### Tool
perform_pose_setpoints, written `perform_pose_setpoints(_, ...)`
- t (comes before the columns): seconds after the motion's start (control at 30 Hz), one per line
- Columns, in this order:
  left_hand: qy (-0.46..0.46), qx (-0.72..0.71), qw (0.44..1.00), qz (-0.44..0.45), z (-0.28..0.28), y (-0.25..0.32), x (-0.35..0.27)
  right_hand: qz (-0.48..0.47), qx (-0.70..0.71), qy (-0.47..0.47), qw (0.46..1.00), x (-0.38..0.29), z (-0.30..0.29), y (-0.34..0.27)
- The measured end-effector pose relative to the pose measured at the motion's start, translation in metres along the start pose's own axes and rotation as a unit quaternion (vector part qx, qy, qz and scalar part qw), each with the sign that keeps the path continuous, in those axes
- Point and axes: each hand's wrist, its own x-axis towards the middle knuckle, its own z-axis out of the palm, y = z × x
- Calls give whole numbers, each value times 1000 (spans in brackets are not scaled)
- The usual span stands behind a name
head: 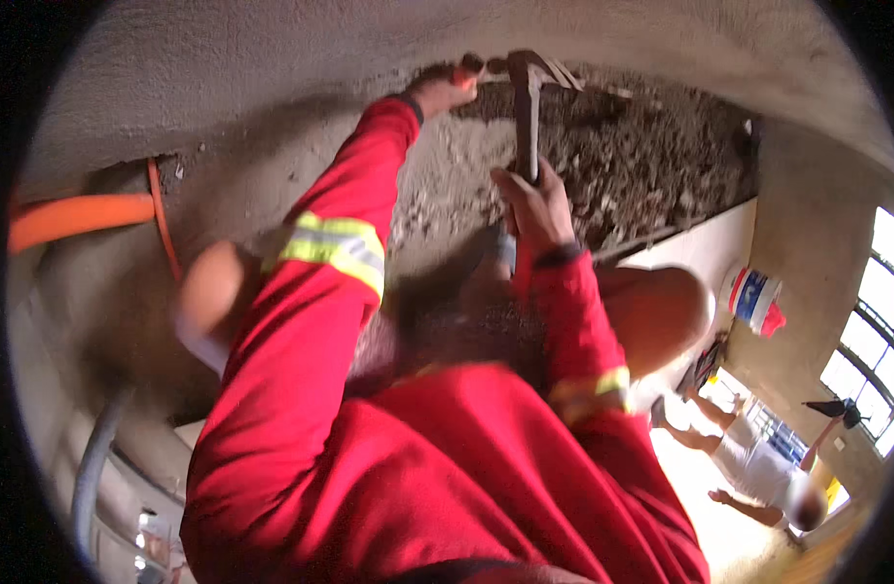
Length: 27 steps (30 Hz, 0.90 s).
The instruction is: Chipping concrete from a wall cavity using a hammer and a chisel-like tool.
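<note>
My right hand [538, 204] is closed round the handle of a claw hammer [527, 102], whose head is up by the wall. The hammer's claw points right, and its striking face is turned towards my left hand [439, 95]. That hand grips a short tool with a dark end [473, 63], perhaps a chisel; blur and my fingers hide most of it. Hammer face and tool end are very close; whether they touch, I cannot tell. Below both hands lies broken rubble and dirt [629, 160] along the foot of the rough plastered wall [286, 51].
An orange conduit [89, 219] and a thin orange tube [162, 219] are at left, with a grey pipe [100, 460] below. At right are a white bucket with a coloured label [750, 296], a person in white [753, 456] and barred windows [870, 328].
</note>
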Motion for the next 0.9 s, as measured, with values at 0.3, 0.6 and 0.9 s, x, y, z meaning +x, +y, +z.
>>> perform_pose_setpoints(0.3, -14, -31, 999, 7, 13, -16, 4, -332, 198, 70, 920, -27, -56, -102)
perform_pose_setpoints(0.6, -38, 58, 997, -18, 16, 1, -3, -128, 60, 28, 990, -25, -50, -65)
perform_pose_setpoints(0.9, -72, 69, 994, 34, 17, -9, 9, -171, -90, 5, 981, 18, -3, 28)
